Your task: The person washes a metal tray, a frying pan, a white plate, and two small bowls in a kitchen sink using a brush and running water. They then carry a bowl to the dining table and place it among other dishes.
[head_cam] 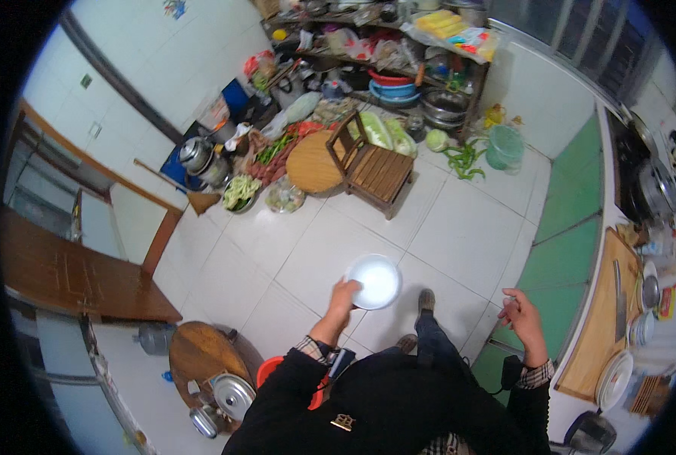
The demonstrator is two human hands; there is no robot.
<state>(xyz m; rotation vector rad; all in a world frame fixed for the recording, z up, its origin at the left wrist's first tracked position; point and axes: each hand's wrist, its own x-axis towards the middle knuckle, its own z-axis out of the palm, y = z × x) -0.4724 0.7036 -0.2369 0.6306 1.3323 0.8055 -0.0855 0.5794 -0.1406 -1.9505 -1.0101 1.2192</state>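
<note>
My left hand [343, 300] grips the near-left rim of a round white dish [379, 281], with the thumb over its edge. I hold the dish in front of my body, above the tiled floor [309, 259]; whether it is a plate or a shallow bowl is hard to tell, as its inside is washed out by light. Off to the right, my right hand [521, 318] is raised beside the green cabinet doors [559, 261]. Its fingers are loosely bent and apart, and I see nothing held in them.
Ahead stand a small wooden chair [380, 170] and a round wooden stool [313, 162], among vegetables and a cluttered shelf [338, 54]. Along the right runs a counter with a cutting board [596, 318] and a cleaver [620, 315]. A round wooden table [201, 352] is at lower left.
</note>
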